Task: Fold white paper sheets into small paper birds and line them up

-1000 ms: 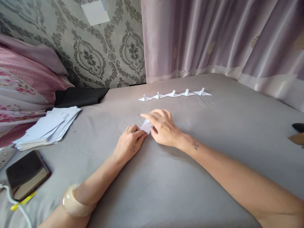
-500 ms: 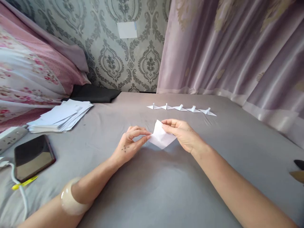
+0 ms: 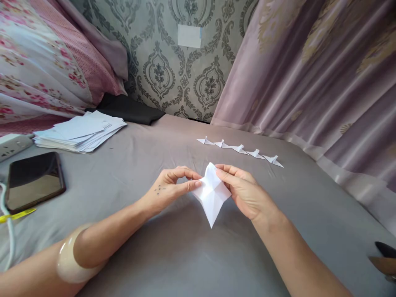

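A creased piece of white paper (image 3: 213, 198) is held up between my hands, spread into a star-like shape with one point hanging down and another up. My left hand (image 3: 173, 185) pinches its left side between thumb and fingers. On the upper right, my right hand (image 3: 243, 185) grips the paper with thumb on top, the other fingers partly hidden behind it. Beyond my hands, several folded white paper birds (image 3: 238, 148) stand in a slanting row on the grey sheet (image 3: 173, 255).
At the left lie a stack of white paper (image 3: 78, 131), a dark phone (image 3: 35, 181), a power strip (image 3: 14, 144) and a white cable (image 3: 10, 239). Black folded cloth (image 3: 130, 108) lies near the patterned wall. Purple curtains (image 3: 293, 74) hang at the right.
The paper has opened out from a compact folded shape, and its lower point now hangs longer toward me. Both hands keep hold of it. The camera view has tilted and shifted slightly.
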{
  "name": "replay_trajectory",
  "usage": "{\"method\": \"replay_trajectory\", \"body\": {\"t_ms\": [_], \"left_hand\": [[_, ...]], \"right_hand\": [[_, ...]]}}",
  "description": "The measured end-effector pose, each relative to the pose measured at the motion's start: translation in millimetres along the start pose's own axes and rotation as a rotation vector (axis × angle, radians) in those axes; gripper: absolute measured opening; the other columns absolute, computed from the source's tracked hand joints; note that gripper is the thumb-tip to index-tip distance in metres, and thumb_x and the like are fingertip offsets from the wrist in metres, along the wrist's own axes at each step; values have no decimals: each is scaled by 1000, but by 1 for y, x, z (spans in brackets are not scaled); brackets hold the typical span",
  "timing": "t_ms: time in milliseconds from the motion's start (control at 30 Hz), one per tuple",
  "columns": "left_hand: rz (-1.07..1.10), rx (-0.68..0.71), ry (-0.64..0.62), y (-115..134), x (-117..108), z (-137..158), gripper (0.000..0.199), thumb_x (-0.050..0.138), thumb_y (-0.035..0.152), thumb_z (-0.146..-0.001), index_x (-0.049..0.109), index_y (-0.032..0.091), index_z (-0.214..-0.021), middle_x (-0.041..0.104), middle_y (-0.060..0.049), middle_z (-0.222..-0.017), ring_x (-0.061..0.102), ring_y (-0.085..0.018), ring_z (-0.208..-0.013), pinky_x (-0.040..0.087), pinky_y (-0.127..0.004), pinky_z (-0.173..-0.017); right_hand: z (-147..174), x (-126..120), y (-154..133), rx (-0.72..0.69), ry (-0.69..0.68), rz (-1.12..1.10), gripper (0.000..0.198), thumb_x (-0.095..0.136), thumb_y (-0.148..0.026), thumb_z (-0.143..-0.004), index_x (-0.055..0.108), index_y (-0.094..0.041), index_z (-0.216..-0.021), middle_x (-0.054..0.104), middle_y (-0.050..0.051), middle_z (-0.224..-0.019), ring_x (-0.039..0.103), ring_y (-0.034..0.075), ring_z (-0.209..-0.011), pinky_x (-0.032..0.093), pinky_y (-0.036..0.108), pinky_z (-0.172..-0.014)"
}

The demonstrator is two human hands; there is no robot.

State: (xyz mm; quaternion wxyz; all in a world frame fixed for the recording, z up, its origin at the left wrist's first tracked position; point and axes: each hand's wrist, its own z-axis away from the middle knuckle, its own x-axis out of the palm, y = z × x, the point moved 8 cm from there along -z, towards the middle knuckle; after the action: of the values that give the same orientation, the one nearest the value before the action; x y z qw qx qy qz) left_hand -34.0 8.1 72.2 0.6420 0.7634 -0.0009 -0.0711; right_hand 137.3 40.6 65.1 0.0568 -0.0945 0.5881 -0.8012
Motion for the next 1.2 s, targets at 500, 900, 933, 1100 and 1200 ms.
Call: {"method": "replay_trajectory", "body": {"t_ms": [500, 900, 933, 1100, 1200], "left_hand": [[-6, 108, 120, 13, -9, 7, 10, 70, 26, -81, 69, 20, -73, 64, 0, -75, 53, -14, -76, 42, -28, -76], [-50, 329, 110, 25, -5, 13, 4, 69, 21, -84, 72, 23, -83, 69, 0, -81, 57, -15, -82, 43, -30, -79], [-57, 348, 115, 26, -5, 13, 5, 68, 20, -84, 72, 23, -84, 69, -1, -81, 57, -15, -82, 43, -30, -80], [-111, 436, 125, 31, -4, 17, 10, 66, 17, -86, 72, 25, -89, 69, -1, -82, 56, -16, -82, 42, -33, -80], [-180, 467, 146, 34, -4, 20, 12, 66, 17, -86, 73, 26, -90, 66, 0, -80, 54, -15, -79, 40, -34, -80]], "right_hand": [[63, 39, -56, -1019, 318, 892, 8, 62, -19, -86, 68, -23, -84, 65, 0, -83, 59, 16, -81, 42, 35, -79], [76, 52, -53, -1122, 303, 914, 12, 66, -9, -83, 69, -20, -85, 65, 0, -76, 58, 13, -72, 40, 33, -75], [77, 53, -53, -1125, 309, 911, 12, 65, -9, -83, 69, -20, -85, 65, 0, -75, 58, 13, -72, 40, 33, -74], [79, 54, -53, -1136, 326, 895, 13, 63, -8, -83, 68, -20, -83, 64, 0, -73, 56, 14, -69, 40, 33, -71], [78, 54, -53, -1132, 319, 881, 13, 62, -7, -82, 66, -20, -80, 63, 0, -72, 55, 13, -67, 40, 32, -71]]}}
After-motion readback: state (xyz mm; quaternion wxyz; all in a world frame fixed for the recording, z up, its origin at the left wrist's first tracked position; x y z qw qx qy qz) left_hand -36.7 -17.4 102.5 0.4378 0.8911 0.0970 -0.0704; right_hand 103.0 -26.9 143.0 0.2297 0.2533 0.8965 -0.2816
